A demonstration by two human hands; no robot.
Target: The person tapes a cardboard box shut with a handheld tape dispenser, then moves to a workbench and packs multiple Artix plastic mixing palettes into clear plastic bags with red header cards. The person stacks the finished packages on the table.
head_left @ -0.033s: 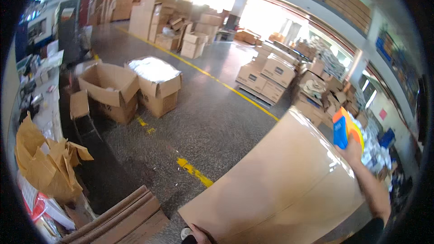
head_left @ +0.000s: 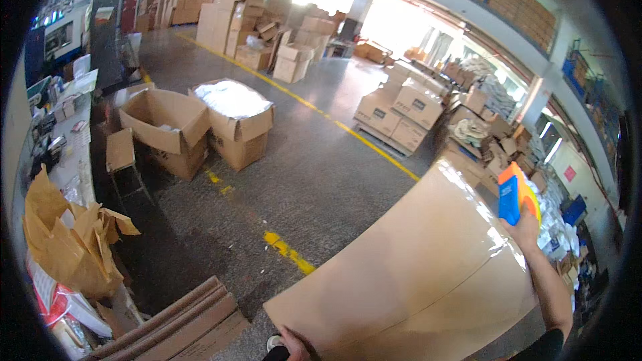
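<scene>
A large brown cardboard carton (head_left: 401,261) fills the lower right, its broad side facing me. A seam line runs across its surface, and glossy, tape-like glints show along its right edge. My left hand (head_left: 294,346) grips the carton's near left edge, its fingers partly cut off by the frame's bottom. At the right, beyond that glossy edge, my right hand (head_left: 525,228) is wrapped round a blue, orange and yellow hand tape dispenser (head_left: 511,195). The dispenser is held up close to the carton; whether it touches is unclear.
Folded cardboard (head_left: 194,327) and crumpled brown paper (head_left: 73,241) lie at the near left, beside a cluttered bench (head_left: 79,154). Two open cartons (head_left: 167,150) and a small stool (head_left: 120,150) stand further off. Stacked boxes (head_left: 398,117) sit on a pallet beyond a yellow floor line (head_left: 321,112).
The view has shifted slightly, with the background a little further right. Both hands keep their hold, and the tape dispenser sits marginally lower and further right in the picture.
</scene>
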